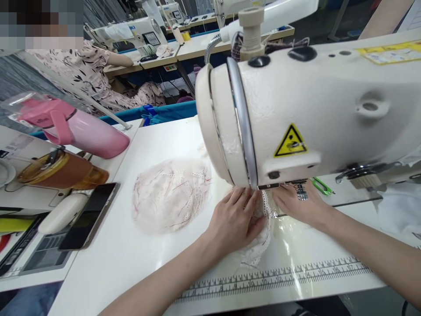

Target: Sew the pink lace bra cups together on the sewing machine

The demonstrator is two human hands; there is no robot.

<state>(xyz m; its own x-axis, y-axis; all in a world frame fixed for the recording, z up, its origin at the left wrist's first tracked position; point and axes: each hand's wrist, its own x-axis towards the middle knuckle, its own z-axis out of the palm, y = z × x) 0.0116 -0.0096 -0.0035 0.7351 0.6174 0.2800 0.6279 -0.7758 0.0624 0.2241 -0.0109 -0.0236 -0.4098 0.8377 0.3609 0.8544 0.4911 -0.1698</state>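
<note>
1. Locate the work: the white lace fabric [261, 248] lies at lower centre, partly beneath the sewing machine head [223, 127].
2. Check the hands. The left hand [238, 215] rests over the fabric, fingers close together, thumb apart. The right hand [301, 202] sits right of it. The head hides fingertips; from here I cannot tell whether either hand pinches.
3. Guide lightly with flat fingers; pulling would likely pucker such thin lace.
4. Keep fingertips clear of the needle area, as the warning triangle [291, 141] advises.
5. Keep the lace bundle [173, 195], left of centre, apart.
</note>
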